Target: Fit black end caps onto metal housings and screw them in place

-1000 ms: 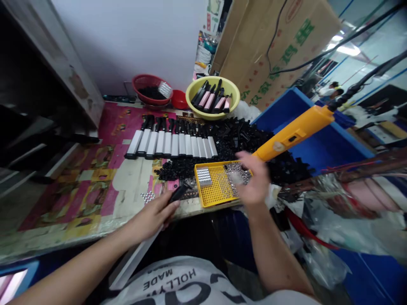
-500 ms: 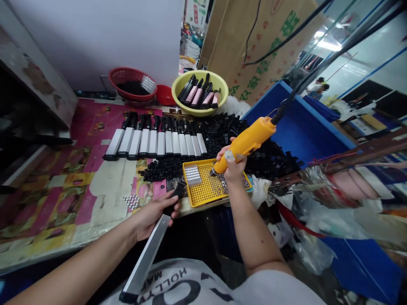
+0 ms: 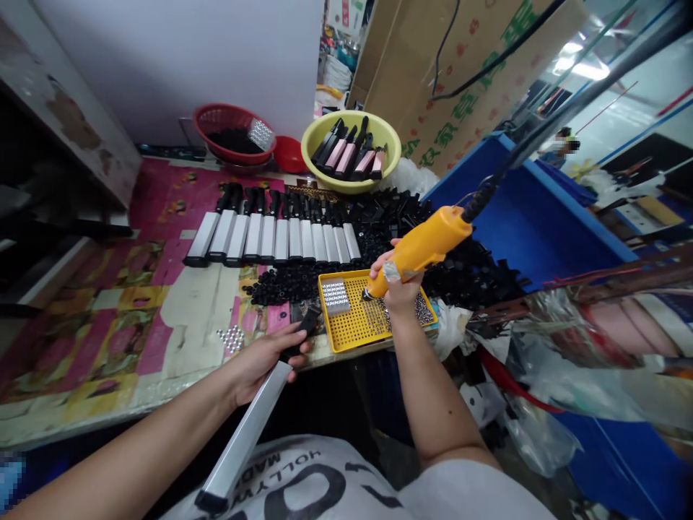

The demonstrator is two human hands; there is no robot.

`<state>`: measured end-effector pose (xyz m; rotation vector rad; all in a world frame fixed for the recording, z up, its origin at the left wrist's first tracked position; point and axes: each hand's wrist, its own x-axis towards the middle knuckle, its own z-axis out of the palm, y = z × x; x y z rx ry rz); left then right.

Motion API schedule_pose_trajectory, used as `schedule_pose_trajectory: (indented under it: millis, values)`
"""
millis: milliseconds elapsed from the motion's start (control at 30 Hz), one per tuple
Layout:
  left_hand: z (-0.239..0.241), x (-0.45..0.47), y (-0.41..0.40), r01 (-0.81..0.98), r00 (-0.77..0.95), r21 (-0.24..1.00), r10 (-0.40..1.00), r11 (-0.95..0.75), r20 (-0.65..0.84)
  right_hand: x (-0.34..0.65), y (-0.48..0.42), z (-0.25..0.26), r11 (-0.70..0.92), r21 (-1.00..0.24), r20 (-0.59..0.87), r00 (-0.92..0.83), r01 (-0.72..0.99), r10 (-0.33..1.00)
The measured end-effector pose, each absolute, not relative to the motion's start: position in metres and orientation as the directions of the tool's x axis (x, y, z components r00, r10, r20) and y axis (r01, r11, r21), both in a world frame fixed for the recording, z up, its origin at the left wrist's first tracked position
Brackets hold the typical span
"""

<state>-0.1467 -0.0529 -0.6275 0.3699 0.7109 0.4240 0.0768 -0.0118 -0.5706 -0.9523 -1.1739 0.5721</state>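
My left hand [image 3: 265, 361] is closed around the black handle of a long silver bar [image 3: 246, 437] with a black end cap. The bar slants down towards my shirt. In my right hand [image 3: 401, 292] is a yellow electric screwdriver [image 3: 427, 242], its tip pointing down over a shallow yellow perforated tray [image 3: 346, 347]. Small shiny metal pieces, apparently screws, [image 3: 424, 310] lie in the tray's right part. A silver block with a dotted top [image 3: 336, 297] sits at its left end. Whether the screwdriver tip touches anything is unclear.
A row of similar silver bars [image 3: 295, 238] lies behind the tray, beside heaps of small black parts [image 3: 286, 284]. Farther back stand a red basket [image 3: 216, 115] and a yellow bowl [image 3: 351, 186]. A blue bin [image 3: 520, 217] rises at the right; a cable [image 3: 501, 173] hangs overhead.
The view has shifted slightly, so the table's contents sit a little farther right. Both hands keep hold of the same things, with the screwdriver still over the tray.
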Motion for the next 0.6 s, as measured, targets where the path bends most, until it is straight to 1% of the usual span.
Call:
schedule_pose_trajectory:
  millis: [100,167,267,367,500,600]
  values:
    - [-0.63,-0.147,-0.053,-0.248,0.695,0.443,0.477,0.862,-0.538,0.066,-0.019,-0.556,0.555,-0.829,0.544,0.317,0.065,0.776]
    - [-0.631,-0.147,-0.053,-0.25,0.716,0.434,0.467,0.866,-0.519,0.051,-0.025,-0.549,0.558,-0.83,0.534,0.256,-0.025,0.806]
    - [-0.631,-0.147,-0.052,-0.25,0.73,0.426,0.458,0.869,-0.506,0.023,-0.031,-0.549,0.466,-0.863,0.453,0.106,-0.196,0.885]
    - [-0.63,-0.147,-0.052,-0.243,0.735,0.429,0.454,0.87,-0.503,0.001,-0.029,-0.559,0.351,-0.887,0.371,-0.01,-0.299,0.929]
    - [-0.629,-0.146,-0.054,-0.244,0.723,0.444,0.467,0.862,-0.51,-0.007,-0.022,-0.568,0.295,-0.894,0.341,-0.083,-0.337,0.936]
    - [-0.628,-0.145,-0.055,-0.254,0.711,0.451,0.482,0.855,-0.513,-0.004,-0.018,-0.57,0.316,-0.886,0.354,-0.053,-0.338,0.934]
